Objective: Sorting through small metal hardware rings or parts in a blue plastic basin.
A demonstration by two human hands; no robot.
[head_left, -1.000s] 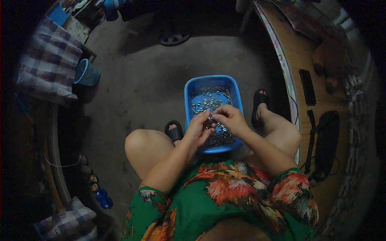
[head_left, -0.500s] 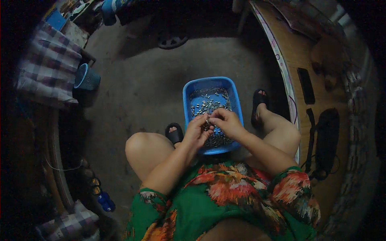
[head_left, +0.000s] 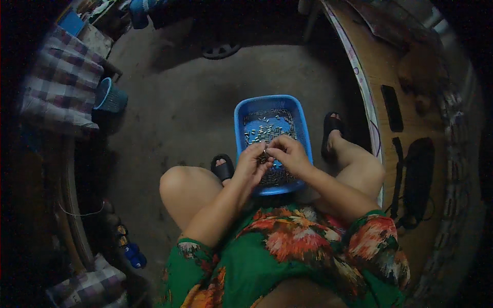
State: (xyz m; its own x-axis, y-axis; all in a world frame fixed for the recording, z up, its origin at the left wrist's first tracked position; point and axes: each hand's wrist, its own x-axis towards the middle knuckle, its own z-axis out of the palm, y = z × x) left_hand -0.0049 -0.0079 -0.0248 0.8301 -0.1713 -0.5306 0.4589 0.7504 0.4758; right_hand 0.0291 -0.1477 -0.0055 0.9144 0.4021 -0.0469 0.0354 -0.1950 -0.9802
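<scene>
A dim grey floor (head_left: 169,118) spread beneath and around the fingers, and a long brown wooden surface with a pale patterned edge (head_left: 383,66) ran well off to their right. Directly under the fingers stood a blue rectangular plastic basket with rounded corners (head_left: 269,104). A light-blue round bin (head_left: 114,100) was well apart, beyond and to the left of them.

The left hand (head_left: 250,164) was cupped over the basket, its fingers curled around a small clutch of shiny metal bits (head_left: 264,158). The right hand (head_left: 294,156) met it from the other side, thumb and forefinger narrowed to a pinch on a tiny glinting metal piece (head_left: 266,152) between both sets of fingertips; its exact shape was too small to tell. Short silver metal cylinders (head_left: 267,129) lay loose in the basket, mostly just beyond the fingers, with a darker crowd nearer the body.

Handling them well seemed to call for a light pinch at the very tips, the left palm kept hollow so the spares stayed put, and both hands low over the basket, where anything dropped would be caught.
</scene>
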